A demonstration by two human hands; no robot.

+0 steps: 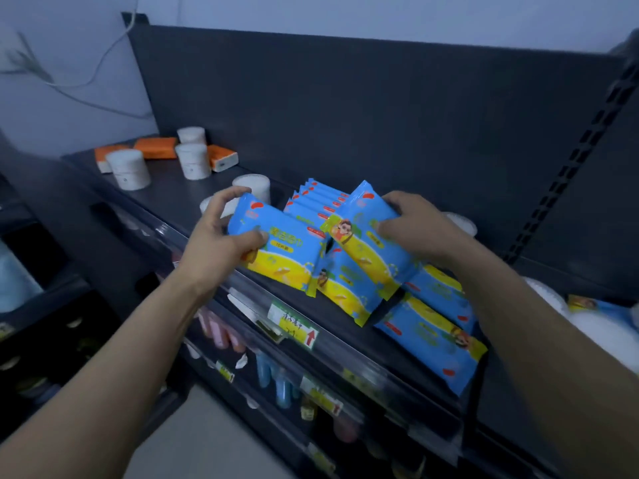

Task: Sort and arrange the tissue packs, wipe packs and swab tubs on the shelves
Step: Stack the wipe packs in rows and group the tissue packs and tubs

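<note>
My left hand (216, 233) grips a blue-and-yellow wipe pack (280, 250) above the dark top shelf (173, 195). My right hand (411, 224) grips a second, tilted wipe pack (366, 243) beside it. Behind them a row of wipe packs (316, 202) stands on edge. Three more wipe packs (428, 337) lie flat at the shelf's front right. White swab tubs (128, 168) and orange tissue packs (155, 147) sit at the far left end. Another swab tub (251, 188) stands just behind my left hand.
A dark back panel (345, 115) rises behind the shelf. A price label (294, 324) with a red arrow hangs on the front rail. Lower shelves hold pink and blue bottles (221, 333). More white tubs (546, 295) sit at the right end.
</note>
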